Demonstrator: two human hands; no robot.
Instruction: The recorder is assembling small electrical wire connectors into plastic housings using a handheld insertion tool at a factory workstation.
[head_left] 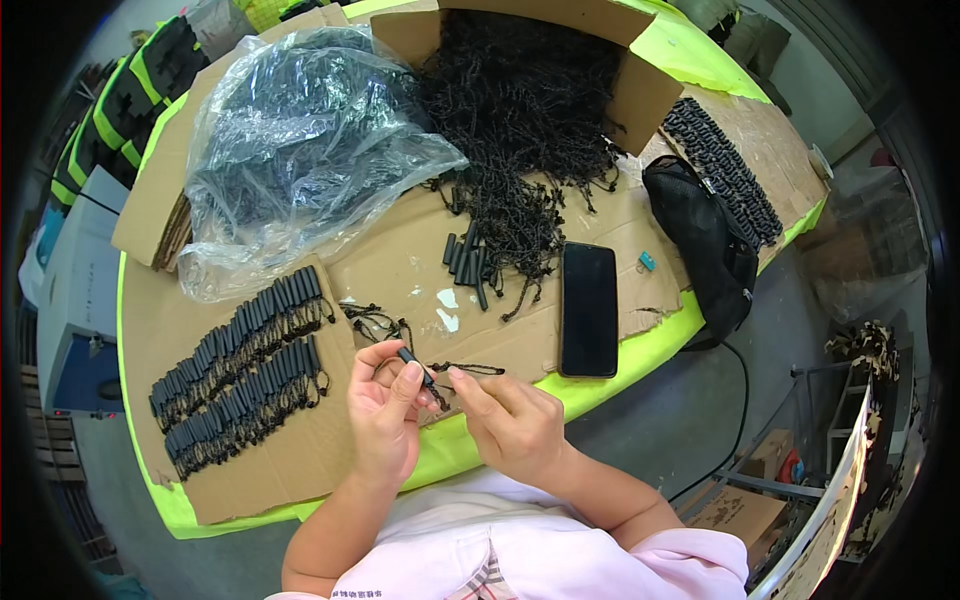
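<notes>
- The left hand [385,412] grasps one short, smooth black tube [406,356] between thumb and fingers, above the near edge of the worktop [440,452]; a thin knotted cord [443,403] hangs from it.
- The right hand [515,420] is just beside, its fingers bent; I cannot tell if it pinches some cord.
- Toward the left edge, two slanting rows of similar corded tubes [240,325] lie on flat brown cardboard [280,475].
- Near the far edge, a wrinkled, transparent plastic bag [300,140] stands beside a tangled heap of black cords [515,95].
- Toward the right edge lies a soft black pouch [700,225].
</notes>
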